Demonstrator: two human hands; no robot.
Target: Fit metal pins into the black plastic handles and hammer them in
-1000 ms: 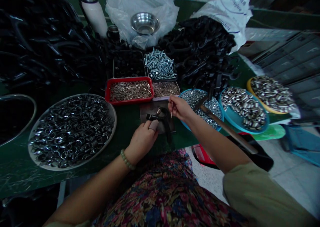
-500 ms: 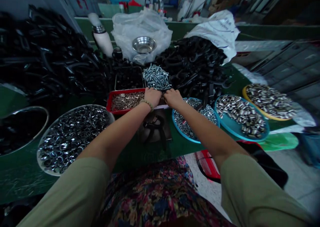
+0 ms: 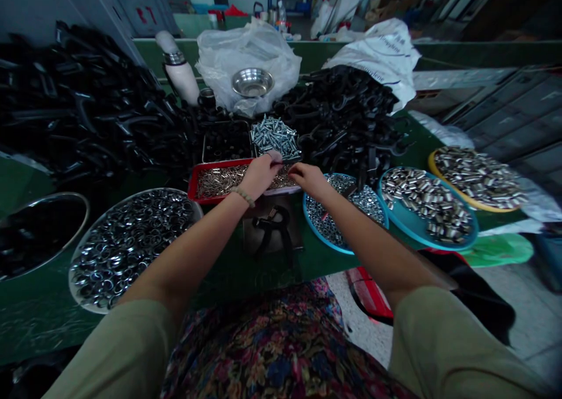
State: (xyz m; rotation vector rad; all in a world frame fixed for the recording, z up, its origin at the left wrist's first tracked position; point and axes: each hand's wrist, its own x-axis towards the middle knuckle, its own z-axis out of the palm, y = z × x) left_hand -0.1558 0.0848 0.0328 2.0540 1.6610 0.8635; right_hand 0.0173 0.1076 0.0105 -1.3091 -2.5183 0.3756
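Observation:
My left hand [image 3: 261, 174] hangs over the right end of a red tray [image 3: 192, 182] of small metal pins, just in front of the pile of silver screws [image 3: 274, 136]. Its fingers are pinched together; what they hold, if anything, is too small to see. My right hand [image 3: 311, 179] reaches over a smaller tray of tiny brownish parts [image 3: 283, 179], fingertips drawn together at its right side, their contents hidden. Below both hands, a black forked part [image 3: 274, 226] lies on a dark square plate [image 3: 250, 238], a small metal piece near its top.
At the left stands a wide basin of metal rings [image 3: 132, 241]. Blue trays of small nuts [image 3: 342, 209] and metal sleeves [image 3: 424, 203] stand at the right, a yellow tray [image 3: 432, 159] beyond. Black parts [image 3: 351, 106] are heaped behind, near a steel bowl [image 3: 252, 83].
My left hand has lifted slightly and drawn back to the left from the screws. My right hand has shifted a little right and down, widening the gap between the hands.

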